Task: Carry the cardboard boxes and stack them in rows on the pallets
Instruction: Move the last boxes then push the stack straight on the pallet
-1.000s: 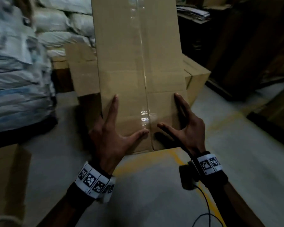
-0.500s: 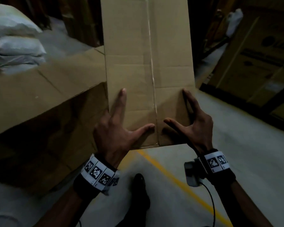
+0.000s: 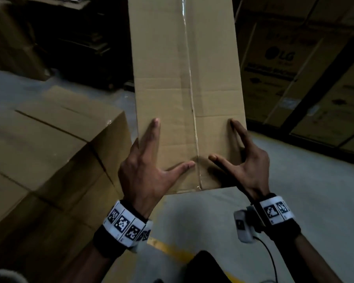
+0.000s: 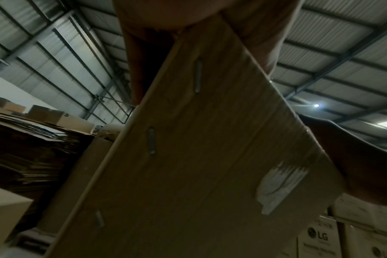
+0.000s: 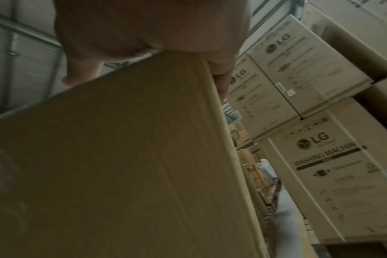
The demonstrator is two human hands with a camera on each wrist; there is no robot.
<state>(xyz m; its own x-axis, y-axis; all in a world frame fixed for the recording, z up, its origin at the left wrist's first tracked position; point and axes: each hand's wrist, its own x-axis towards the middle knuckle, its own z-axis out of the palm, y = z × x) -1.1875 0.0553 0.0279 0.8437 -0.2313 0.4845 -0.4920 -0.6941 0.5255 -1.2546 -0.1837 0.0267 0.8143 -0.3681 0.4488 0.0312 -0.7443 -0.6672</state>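
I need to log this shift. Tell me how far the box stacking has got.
Done: plain cardboard boxes already sit stacked at the person's left, though no pallet shows beneath them. In hand: one tall taped box is off the floor, the left hand and right hand holding its near end, thumbs on top. Left: setting this box into a row; how many remain cannot be told.
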